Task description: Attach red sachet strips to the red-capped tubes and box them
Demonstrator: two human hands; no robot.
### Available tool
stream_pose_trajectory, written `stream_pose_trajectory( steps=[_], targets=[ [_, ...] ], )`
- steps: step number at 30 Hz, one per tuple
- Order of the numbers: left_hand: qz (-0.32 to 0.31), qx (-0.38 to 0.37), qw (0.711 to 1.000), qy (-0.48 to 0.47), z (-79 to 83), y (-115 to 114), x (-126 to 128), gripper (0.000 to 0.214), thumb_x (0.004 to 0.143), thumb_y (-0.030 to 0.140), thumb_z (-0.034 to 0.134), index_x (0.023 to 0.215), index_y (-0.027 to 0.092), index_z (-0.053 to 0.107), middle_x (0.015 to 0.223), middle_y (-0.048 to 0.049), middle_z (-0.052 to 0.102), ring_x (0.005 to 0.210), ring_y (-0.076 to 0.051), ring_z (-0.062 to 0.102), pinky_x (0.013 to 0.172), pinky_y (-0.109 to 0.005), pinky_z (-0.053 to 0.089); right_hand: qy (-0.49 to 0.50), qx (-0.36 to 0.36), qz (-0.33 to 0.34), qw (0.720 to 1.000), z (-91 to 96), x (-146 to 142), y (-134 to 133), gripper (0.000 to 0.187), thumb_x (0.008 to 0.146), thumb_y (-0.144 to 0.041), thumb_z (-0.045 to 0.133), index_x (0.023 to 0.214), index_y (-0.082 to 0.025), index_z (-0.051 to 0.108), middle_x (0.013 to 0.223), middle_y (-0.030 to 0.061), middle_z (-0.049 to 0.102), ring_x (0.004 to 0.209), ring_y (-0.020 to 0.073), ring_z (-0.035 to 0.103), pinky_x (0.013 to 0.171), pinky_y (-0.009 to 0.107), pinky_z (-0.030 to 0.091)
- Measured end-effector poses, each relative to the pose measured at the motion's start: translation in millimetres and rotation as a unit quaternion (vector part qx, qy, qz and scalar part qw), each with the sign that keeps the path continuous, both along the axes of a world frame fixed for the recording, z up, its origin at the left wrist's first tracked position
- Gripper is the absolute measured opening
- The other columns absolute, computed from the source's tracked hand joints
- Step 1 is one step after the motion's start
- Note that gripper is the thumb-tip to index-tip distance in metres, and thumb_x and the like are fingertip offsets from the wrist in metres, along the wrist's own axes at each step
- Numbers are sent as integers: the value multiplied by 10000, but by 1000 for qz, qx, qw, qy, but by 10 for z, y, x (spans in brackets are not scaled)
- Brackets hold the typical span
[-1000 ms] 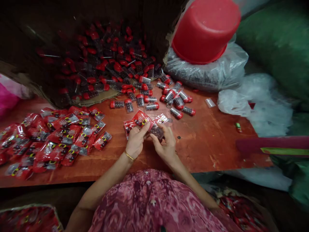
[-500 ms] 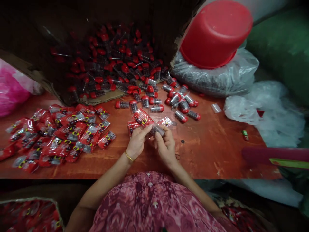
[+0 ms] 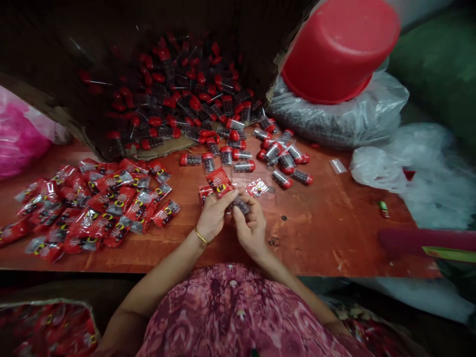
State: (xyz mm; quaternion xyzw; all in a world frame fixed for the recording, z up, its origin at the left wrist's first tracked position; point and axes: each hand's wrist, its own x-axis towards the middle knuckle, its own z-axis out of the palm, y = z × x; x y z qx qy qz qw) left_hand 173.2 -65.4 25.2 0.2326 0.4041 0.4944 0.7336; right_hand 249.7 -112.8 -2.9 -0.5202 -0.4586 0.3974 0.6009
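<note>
Above the table's front edge, my left hand is closed with thumb and fingers pinching a red printed packet. My right hand is closed around a small clear tube with dark contents, close against the packet's lower end. Whether the tube sits inside the packet or beside it I cannot tell. Just beyond my hands lie another red packet and a shiny red-and-white packet. Several red-capped tubes lie farther back on the table.
On the left is a pile of filled red packets. An open cardboard box at the back holds many red-capped tubes. At the right, a red tub rests upside down on a filled plastic bag. Clear plastic bags lie beyond.
Both hands keep hold of the packet and tube. My right hand has shifted slightly left, closer to my left hand, and the tube is tilted more steeply. The view has moved a little.
</note>
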Motion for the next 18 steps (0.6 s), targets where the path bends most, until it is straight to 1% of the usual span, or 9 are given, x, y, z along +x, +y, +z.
stream_pose_trajectory(
  steps=[3,5,7,10,14,18],
  targets=[
    [-17,22,999,31,-29,-68,28,283,568,342,782,753,138,717,700,-30,703,646,-128,606,677,-250,466,54,-34,-2,998,46,-32,7,200,814,-335,567,969,-216,523,857,7,595,747,121,565,691,251,490],
    [-15,43,998,38,-40,-93,28,287,617,376,753,783,145,716,710,-27,700,661,-132,607,688,-254,467,85,-47,10,995,84,-18,18,212,804,-357,579,951,-213,529,844,3,593,736,120,562,690,256,487],
    [-8,60,998,21,-48,-93,15,336,673,452,697,806,144,714,740,-38,702,694,-141,614,706,-261,468,92,-54,24,994,114,22,30,215,795,-372,591,926,-210,538,815,-3,585,704,116,549,664,253,478],
    [-4,65,998,3,-72,-72,-7,378,685,503,668,776,138,706,741,-41,699,693,-139,612,696,-255,465,73,-62,28,995,130,90,42,219,788,-374,604,915,-208,540,787,-9,572,666,111,527,615,244,459],
    [-12,64,998,18,-106,-76,-24,330,664,461,701,748,141,705,701,-24,693,660,-123,599,667,-236,460,50,-51,22,997,123,121,61,207,794,-368,598,905,-204,541,785,-12,564,671,107,520,623,242,451],
    [-14,61,998,14,-58,-89,-47,234,638,373,740,712,153,704,682,-8,693,639,-112,596,665,-229,461,42,-38,29,998,110,99,94,192,789,-356,602,892,-206,540,776,-13,567,663,106,524,635,246,457]
  ],
)
